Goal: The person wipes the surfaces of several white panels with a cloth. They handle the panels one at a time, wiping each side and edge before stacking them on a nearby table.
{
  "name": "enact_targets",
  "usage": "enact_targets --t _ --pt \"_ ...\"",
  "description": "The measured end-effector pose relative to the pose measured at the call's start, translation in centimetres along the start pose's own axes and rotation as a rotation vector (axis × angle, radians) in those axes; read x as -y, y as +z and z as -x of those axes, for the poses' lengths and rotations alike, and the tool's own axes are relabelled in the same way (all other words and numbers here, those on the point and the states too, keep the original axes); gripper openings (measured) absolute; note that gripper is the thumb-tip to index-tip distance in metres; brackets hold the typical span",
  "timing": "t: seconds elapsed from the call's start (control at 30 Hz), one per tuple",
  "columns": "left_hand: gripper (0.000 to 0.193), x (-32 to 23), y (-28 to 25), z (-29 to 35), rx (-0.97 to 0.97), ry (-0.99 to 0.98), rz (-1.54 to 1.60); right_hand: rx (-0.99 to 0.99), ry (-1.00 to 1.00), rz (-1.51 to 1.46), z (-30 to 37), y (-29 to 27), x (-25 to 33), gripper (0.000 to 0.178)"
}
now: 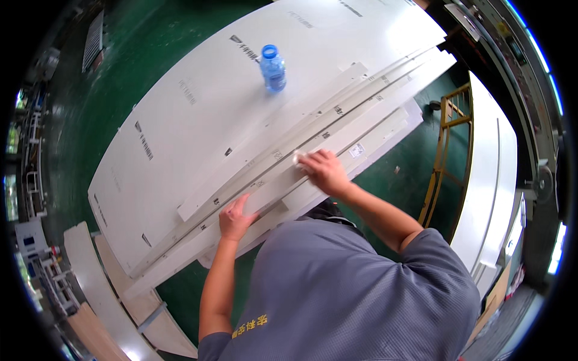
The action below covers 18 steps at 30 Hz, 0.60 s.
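Long white panels lie in a stack in front of me, with narrow strips along the near side. My left hand rests on one strip, its thumb and fingers apart. Farther right, my right hand is closed at the fingertips over the same strips. A small whitish, shiny thing shows at those fingertips; its kind is not clear. Beyond the hands, a clear blue bottle without a visible cap stands upright on the wide white sheet.
A yellow metal cart frame stands to the right, beside more long white panels. At the lower left lie other white boards. Green floor shows around the stack. A printed label sits on a near strip.
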<state>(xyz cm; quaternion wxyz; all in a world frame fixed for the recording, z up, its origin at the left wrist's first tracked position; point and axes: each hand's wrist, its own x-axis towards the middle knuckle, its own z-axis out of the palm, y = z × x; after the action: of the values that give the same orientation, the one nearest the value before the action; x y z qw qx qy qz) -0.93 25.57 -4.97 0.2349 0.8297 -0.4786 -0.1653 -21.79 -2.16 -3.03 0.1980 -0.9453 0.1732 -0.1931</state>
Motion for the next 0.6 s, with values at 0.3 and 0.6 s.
enact_targets --t 0.3,0.6 --pt "0.047 -6.2 3.3 -1.9 0.395 0.288 0.328 -0.461 0.926 -0.783 7.1 -3.9 -5.6 0.028" --pt "0.078 -14.0 14.0 -7.1 0.306 0.503 -0.182 -0.782 1.179 -0.843 16.8 -5.6 -16.0 0.04"
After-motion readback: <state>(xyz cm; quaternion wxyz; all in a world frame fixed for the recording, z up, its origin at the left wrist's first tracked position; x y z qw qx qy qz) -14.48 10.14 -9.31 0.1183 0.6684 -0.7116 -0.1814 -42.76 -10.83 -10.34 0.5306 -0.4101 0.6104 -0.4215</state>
